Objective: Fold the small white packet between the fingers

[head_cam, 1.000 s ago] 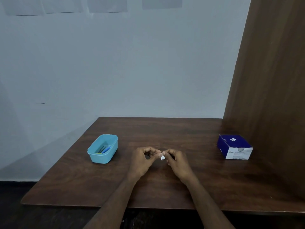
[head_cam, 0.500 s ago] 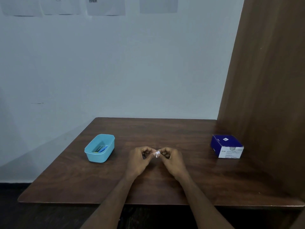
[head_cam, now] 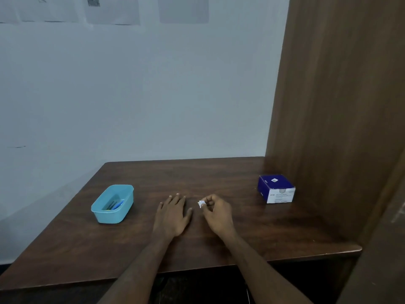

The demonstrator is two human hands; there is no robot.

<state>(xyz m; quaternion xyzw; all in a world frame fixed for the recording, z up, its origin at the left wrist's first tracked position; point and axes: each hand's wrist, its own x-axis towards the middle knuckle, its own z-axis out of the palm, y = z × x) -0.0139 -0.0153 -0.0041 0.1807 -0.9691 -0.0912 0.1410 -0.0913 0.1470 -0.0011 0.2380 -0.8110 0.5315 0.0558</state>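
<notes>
Print shows in two places, none of it legible. To the right of the right hand (head_cam: 217, 212), the blue and white box (head_cam: 276, 188) carries lines of dark print on its white front face and a small white label on its blue top, both too small to read. Far above the hands, papers on the wall (head_cam: 111, 9) show only blurred marks.

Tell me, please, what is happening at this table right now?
A person sits at a wooden table. The right hand pinches a small white packet just above the tabletop. The left hand lies flat beside it, fingers spread, holding nothing. A light blue tub with a few thin items inside stands to the left, and a blue and white box sits to the right near the wooden panel.
</notes>
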